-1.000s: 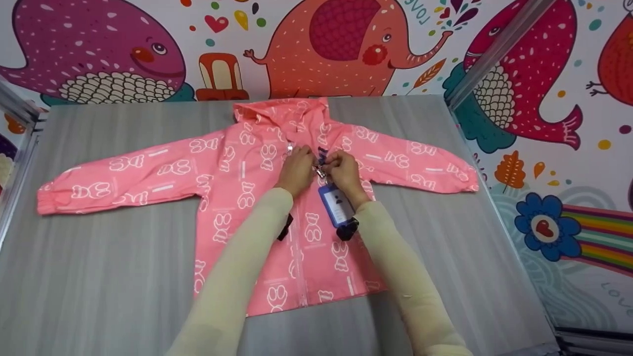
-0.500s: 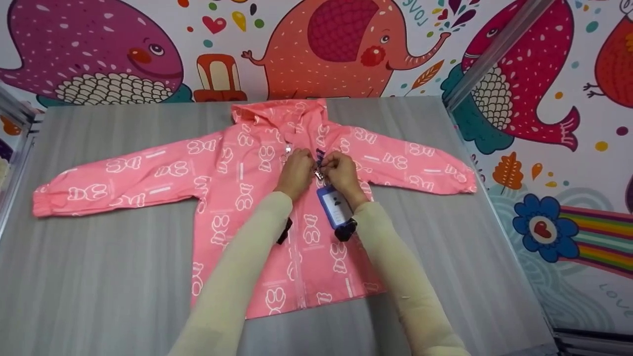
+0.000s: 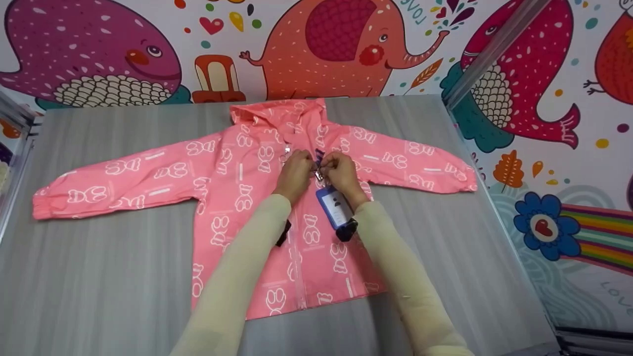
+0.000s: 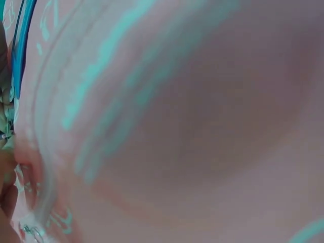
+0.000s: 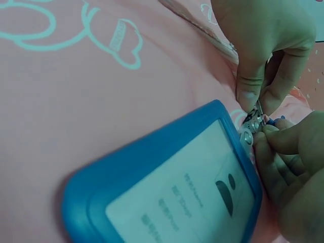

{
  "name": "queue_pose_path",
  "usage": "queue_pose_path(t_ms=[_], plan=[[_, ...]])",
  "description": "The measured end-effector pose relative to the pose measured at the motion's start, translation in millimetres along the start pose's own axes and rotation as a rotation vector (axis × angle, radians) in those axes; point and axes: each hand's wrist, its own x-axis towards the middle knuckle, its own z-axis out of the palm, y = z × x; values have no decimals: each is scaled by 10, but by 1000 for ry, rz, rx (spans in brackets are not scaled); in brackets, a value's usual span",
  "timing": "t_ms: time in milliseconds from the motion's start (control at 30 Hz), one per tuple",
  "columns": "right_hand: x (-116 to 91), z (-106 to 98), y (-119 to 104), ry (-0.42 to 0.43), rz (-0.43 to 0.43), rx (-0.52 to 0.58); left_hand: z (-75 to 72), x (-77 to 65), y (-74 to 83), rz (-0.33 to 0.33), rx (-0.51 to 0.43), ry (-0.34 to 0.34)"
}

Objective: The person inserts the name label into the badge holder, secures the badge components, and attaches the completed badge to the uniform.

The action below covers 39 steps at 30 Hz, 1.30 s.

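A pink hooded jacket (image 3: 242,198) with white cartoon outlines lies face up, sleeves spread. On its chest rests a blue-framed ID badge (image 3: 334,207) whose card shows a dark figure. A small metal badge clip (image 5: 254,121) is at its upper end, beside a short dark blue striped strap (image 3: 320,155). My left hand (image 3: 295,173) pinches the clip between thumb and fingers from the left. From the other side, my right hand (image 3: 342,173) pinches the same clip near the strap. The left wrist view mostly shows blurred jacket cloth, with fingers (image 4: 7,177) at its left edge.
The jacket's front zipper (image 3: 299,267) runs down to the hem, its silver pull (image 3: 287,148) up near the collar. Beneath lies a grey wood-grain table (image 3: 123,262). A cartoon-printed wall (image 3: 277,39) stands behind it, and a metal post (image 3: 499,49) rises at the back right corner.
Both hands stay at the clip with only tiny finger movements. The head view has shifted slightly, while the jacket keeps its shape and place.
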Motion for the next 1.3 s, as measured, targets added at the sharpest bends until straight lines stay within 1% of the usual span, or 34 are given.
queue_pose_path(t_ms=[167, 400, 467, 700, 1000, 1100, 1200, 1300], plan=[[-4, 13, 15, 1, -17, 2, 0, -5, -10, 19, -8, 16], [-33, 23, -4, -15, -27, 8, -12, -19, -28, 34, -44, 20], [-38, 27, -6, -16, -39, -1, -14, -24, -35, 38, -44, 22], [-44, 27, -4, -10, -81, -57, -25, -45, -44, 88, -15, 46], [-41, 15, 1, -19, -67, -38, -48, -15, -13, 36, -7, 14], [-43, 7, -4, -26, -44, -31, -40, -16, -10, 11, -6, 8], [-48, 1, -18, -38, -16, -38, -36, -19, -5, -26, -28, -5], [-56, -4, -37, -36, 9, -45, -34, -22, -1, -57, -28, -32]])
